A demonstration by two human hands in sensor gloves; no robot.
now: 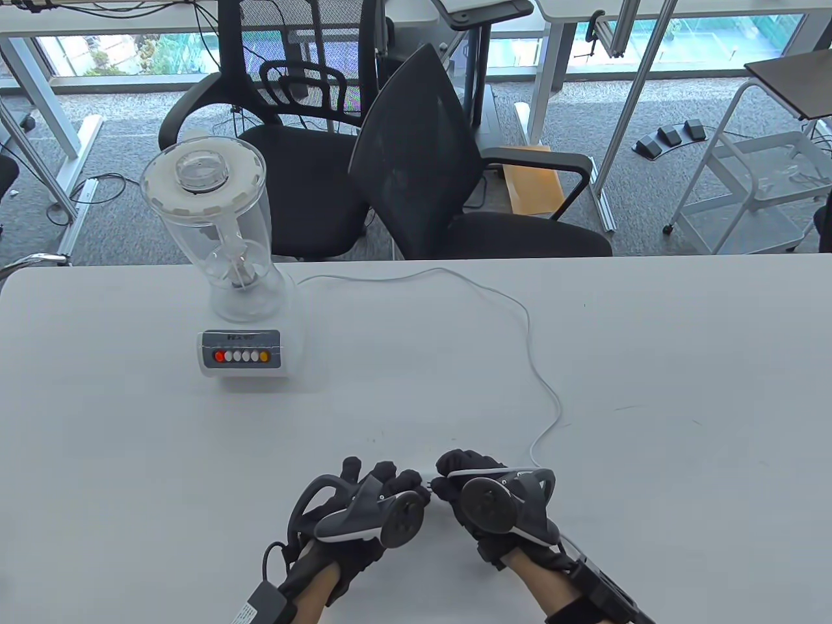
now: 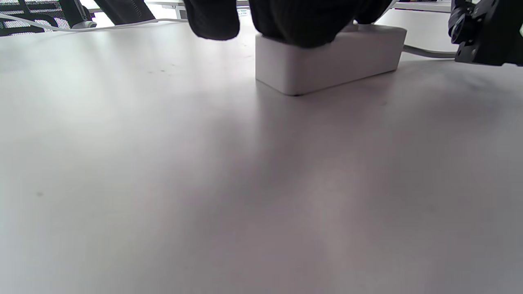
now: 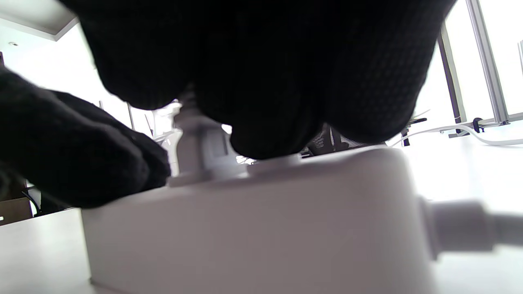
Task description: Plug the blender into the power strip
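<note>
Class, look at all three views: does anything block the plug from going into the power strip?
Nothing visible does. The right hand holds the plug upright at the top of the power strip, which the left hand steadies.

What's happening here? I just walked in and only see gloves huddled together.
A person is plugging the blender into a power strip. The left hand rests on top of the strip, steadying it. The right hand is over the plug, which sits at the strip's top; whether it is fully seated cannot be told. The cord trails back to the blender.
</note>
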